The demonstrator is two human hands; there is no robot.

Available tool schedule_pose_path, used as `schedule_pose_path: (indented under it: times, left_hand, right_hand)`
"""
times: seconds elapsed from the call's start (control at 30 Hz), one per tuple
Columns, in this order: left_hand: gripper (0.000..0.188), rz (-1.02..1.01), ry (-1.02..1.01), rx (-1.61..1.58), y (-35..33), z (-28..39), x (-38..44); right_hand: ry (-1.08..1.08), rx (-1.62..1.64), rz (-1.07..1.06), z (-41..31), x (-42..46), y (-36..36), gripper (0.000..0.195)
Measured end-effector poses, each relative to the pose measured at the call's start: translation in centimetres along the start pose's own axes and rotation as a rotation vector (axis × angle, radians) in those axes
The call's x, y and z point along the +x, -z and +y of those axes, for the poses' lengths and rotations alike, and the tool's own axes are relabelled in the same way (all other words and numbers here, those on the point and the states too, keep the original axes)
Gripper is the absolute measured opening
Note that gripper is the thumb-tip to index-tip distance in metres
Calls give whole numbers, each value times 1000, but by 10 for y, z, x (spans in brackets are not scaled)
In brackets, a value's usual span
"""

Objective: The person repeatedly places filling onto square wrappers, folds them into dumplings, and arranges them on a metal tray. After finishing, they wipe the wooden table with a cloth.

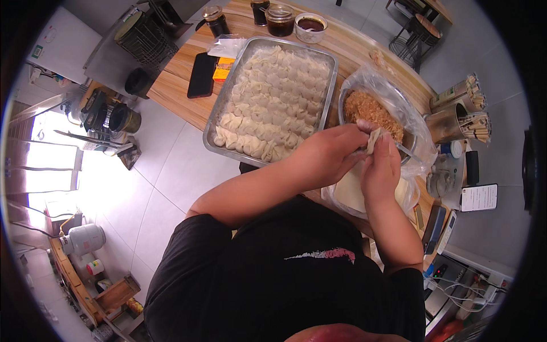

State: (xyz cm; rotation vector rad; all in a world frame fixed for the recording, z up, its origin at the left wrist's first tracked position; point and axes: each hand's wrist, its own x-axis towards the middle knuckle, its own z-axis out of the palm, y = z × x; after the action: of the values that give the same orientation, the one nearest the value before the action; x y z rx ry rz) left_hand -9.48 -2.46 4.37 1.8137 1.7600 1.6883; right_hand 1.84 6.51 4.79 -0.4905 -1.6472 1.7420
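Observation:
A folded wonton (375, 140) is pinched between the fingertips of my left hand (331, 151) and my right hand (381, 164). Just beyond them sits a metal bowl (342, 112) lined with a clear plastic bag and filled with brown minced filling (369, 109). A flat stick (410, 151) shows beside my right hand at the bowl's near rim; whether I hold it cannot be told. Below my hands, pale wrapper sheets (348, 192) lie in a plastic bag, partly covered by my right hand. To the left, a metal tray (208, 132) carries rows of wrapped wontons (273, 98).
Sauce jars (280, 21) and a white bowl of dark sauce (311, 28) stand at the table's far edge. A black phone (202, 75) lies left of the tray. Chopstick canisters (446, 122) and a lit screen (479, 197) are at the right. Tiled floor (171, 154) borders the table's left.

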Motion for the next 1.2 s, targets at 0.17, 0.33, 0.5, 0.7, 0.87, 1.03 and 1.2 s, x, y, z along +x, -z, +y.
schedule_pose_path:
  times: [0.17,0.33,0.5,0.7,0.87,1.03,1.2]
  left_hand:
    - [28,-188,123,78,21,11,0]
    - [28,28,-55,130,18,19,7]
    - [24,71,-115,41,14,21,7]
    - [21,46,156,99,52,-8,46]
    - [32,-77,515,809,135,-150,99]
    - [28,-473,607,1167,167,-270,104]
    - [24,-395,680,1142,144,-260,112]
  right_hand:
    - [364,-541,-269,0,-4,10,47]
    - [289,-411,-355,-10,-11,9,41]
    - [143,-330,-389,-14,-11,13,43]
    - [101,-235,-269,-5,6,37,65]
    - [-59,-374,-100,-33,-17,89,60]
    - [-73,-429,-129,-33,-55,117,47]
    - [-126,-431,-31,-40,-87,123,41]
